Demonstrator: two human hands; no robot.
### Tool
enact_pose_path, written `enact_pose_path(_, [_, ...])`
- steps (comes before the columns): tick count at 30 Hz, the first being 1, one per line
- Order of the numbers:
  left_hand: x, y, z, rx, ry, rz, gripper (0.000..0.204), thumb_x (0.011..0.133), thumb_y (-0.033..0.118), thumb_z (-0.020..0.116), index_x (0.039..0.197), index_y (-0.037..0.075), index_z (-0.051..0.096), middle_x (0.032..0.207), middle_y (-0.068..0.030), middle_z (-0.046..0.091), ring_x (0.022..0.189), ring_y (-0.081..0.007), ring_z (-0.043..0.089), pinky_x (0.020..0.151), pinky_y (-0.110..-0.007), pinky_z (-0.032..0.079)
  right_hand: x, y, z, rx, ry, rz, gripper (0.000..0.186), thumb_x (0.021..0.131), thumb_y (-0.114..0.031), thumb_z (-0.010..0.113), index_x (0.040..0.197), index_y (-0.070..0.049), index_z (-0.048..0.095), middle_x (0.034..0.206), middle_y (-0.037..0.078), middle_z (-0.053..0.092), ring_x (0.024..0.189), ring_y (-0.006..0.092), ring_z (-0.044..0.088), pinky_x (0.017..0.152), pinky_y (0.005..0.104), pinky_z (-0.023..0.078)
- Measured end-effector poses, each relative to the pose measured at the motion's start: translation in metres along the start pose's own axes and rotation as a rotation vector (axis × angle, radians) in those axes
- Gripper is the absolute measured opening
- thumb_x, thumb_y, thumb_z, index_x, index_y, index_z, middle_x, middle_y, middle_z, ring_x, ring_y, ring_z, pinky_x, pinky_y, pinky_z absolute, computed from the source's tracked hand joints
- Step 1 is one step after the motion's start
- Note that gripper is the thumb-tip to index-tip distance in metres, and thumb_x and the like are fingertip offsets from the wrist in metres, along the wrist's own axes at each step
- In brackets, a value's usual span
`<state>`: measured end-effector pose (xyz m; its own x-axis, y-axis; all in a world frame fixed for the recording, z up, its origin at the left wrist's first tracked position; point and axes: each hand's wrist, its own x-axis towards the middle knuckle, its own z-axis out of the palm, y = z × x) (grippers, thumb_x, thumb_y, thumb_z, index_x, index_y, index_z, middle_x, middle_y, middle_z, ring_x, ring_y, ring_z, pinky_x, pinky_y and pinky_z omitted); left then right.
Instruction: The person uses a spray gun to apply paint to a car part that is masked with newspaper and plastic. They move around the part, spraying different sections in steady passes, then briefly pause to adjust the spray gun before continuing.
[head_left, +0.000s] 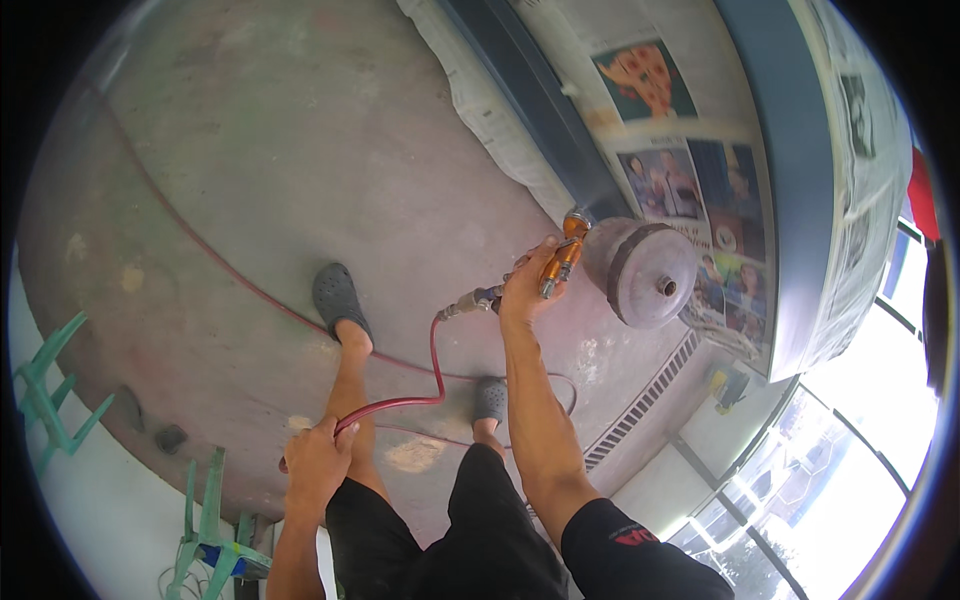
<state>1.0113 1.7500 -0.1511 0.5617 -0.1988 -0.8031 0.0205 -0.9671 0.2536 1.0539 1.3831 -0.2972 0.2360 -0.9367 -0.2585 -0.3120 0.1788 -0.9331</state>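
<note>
My right hand [532, 284] is closed round the handle of a spray gun [566, 256] with an orange-gold body and a pale, paint-dusted round cup [655, 278] on its right side. The gun's nozzle points at a blue-grey painted strip [535, 105], and a faint mist shows by the tip. A red air hose [400, 402] hangs from the fitting below the gun's handle and loops down to my left hand [318, 462]. That hand is wrapped round the hose, near my left thigh.
Newspaper masking [610, 135] covers the panel beside the strip. A blue-grey frame [797, 180] runs down the right. The hose trails over the concrete floor [300, 120] round my feet in grey clogs [342, 298]. Green stands [50, 395] are at lower left, a floor grate [645, 400] at right.
</note>
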Motion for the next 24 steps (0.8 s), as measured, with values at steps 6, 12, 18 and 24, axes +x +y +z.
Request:
enact_pose_path(6, [0.023, -0.045, -0.085, -0.065, -0.09, -0.073, 0.043, 0.11, 0.043, 0.069, 0.094, 0.004, 0.073, 0.085, -0.0261, 0.077, 0.085, -0.0513, 0.076, 0.084, -0.062, 0.056, -0.015, -0.029, 0.122, -0.002, -0.099, 0.043, 0.036, 0.116, -0.04, 0.07, 0.101, -0.012, 0.054, 0.076, -0.005, 0.05, 0.064, 0.0056, 0.048, 0.056, 0.0263, 0.038])
enact_pose_path(12, [0.045, -0.073, -0.153, -0.121, -0.087, -0.119, 0.042, 0.109, 0.043, 0.069, 0.093, 0.004, 0.071, 0.084, -0.0239, 0.078, 0.083, -0.0499, 0.076, 0.081, -0.062, 0.056, -0.017, -0.064, 0.244, 0.001, -0.188, 0.054, 0.034, 0.117, -0.04, 0.069, 0.107, -0.011, 0.054, 0.077, -0.006, 0.047, 0.067, 0.0046, 0.045, 0.061, 0.0258, 0.037])
enact_pose_path(18, [0.065, -0.089, -0.187, -0.148, -0.036, -0.112, 0.041, 0.109, 0.043, 0.07, 0.093, 0.005, 0.071, 0.08, -0.0218, 0.076, 0.08, -0.0498, 0.075, 0.076, -0.062, 0.055, 0.0, -0.095, 0.348, -0.025, -0.315, -0.073, 0.036, 0.117, -0.042, 0.069, 0.113, -0.008, 0.056, 0.077, -0.007, 0.046, 0.067, 0.0051, 0.045, 0.061, 0.0261, 0.036])
enact_pose_path(24, [0.078, -0.107, -0.195, -0.179, 0.033, -0.12, 0.04, 0.109, 0.042, 0.07, 0.094, 0.005, 0.071, 0.08, -0.0232, 0.076, 0.08, -0.0502, 0.075, 0.077, -0.063, 0.055, -0.016, -0.138, 0.418, 0.057, -0.413, -0.142, 0.037, 0.114, -0.042, 0.073, 0.098, -0.009, 0.065, 0.076, -0.001, 0.061, 0.055, 0.0057, 0.052, 0.048, 0.0266, 0.039])
